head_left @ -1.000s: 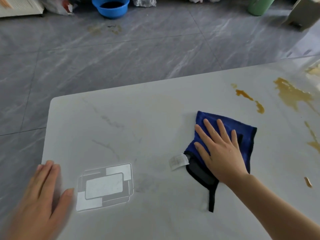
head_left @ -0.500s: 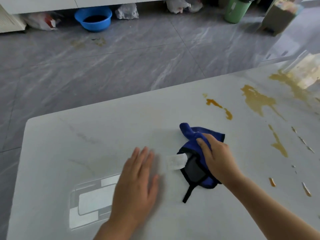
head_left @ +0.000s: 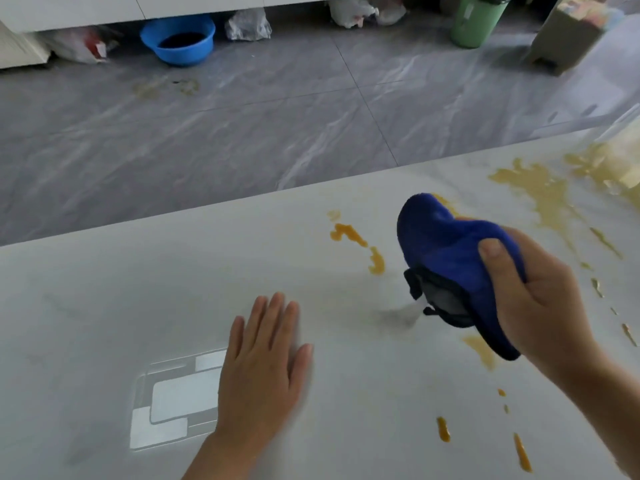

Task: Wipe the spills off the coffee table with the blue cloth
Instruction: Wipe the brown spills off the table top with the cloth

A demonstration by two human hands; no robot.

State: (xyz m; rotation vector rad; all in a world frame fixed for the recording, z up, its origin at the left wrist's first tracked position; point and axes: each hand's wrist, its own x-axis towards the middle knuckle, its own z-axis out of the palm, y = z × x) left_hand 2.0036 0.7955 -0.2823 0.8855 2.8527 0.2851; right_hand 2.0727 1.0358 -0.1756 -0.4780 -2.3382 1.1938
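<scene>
My right hand [head_left: 540, 292] grips the bunched blue cloth [head_left: 446, 251], lifted a little above the white coffee table [head_left: 138, 289]. The cloth has a black trim and a white tag hanging under it. An orange-brown spill [head_left: 360, 244] lies just left of the cloth. A larger spill [head_left: 540, 188] spreads at the far right, with drips [head_left: 519, 448] trailing toward the near edge. My left hand [head_left: 263, 362] rests flat on the table, fingers straight.
A grey and white rectangular pattern [head_left: 173, 400] shows on the table by my left wrist. Beyond the table, on the grey tiled floor, stand a blue basin [head_left: 178, 38], a green bin [head_left: 478, 19], plastic bags [head_left: 247, 24] and a cardboard box [head_left: 571, 32].
My right hand bunched the flat cloth, lifted it off the table and carried it right toward the spills. My left hand moved from the table's left edge to the middle.
</scene>
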